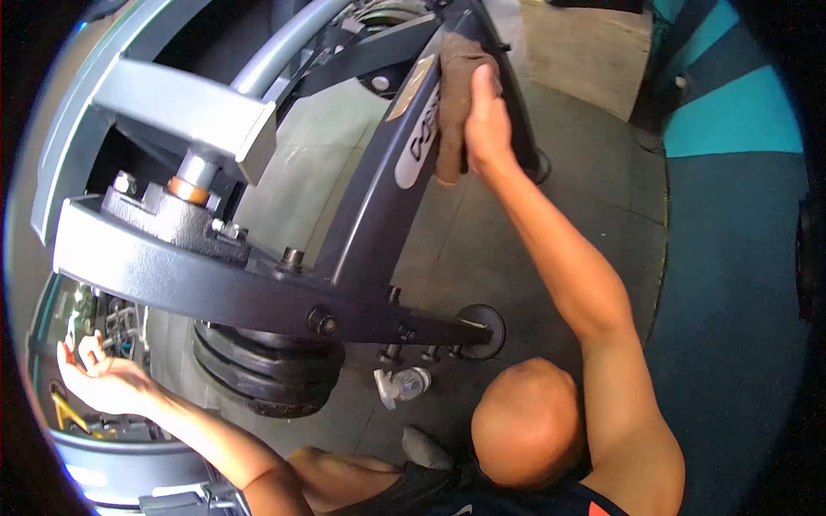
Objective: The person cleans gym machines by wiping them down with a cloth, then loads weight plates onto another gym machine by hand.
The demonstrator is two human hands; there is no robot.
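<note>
My right hand presses a brown cloth against the side of a dark metal beam on a gym machine. The cloth lies beside a pale label on that beam, its thumb side toward the top of the view. At the lower left, my left hand is in the air with loosely curled, parted fingers and nothing in it. Nearest to it is the curved lower frame of the machine, apart from the hand.
A clear spray bottle lies on the dark floor near my knee. Black weight plates are stacked under the frame. A round machine foot sticks out nearby. Behind stands a wooden box, beside a teal and dark wall.
</note>
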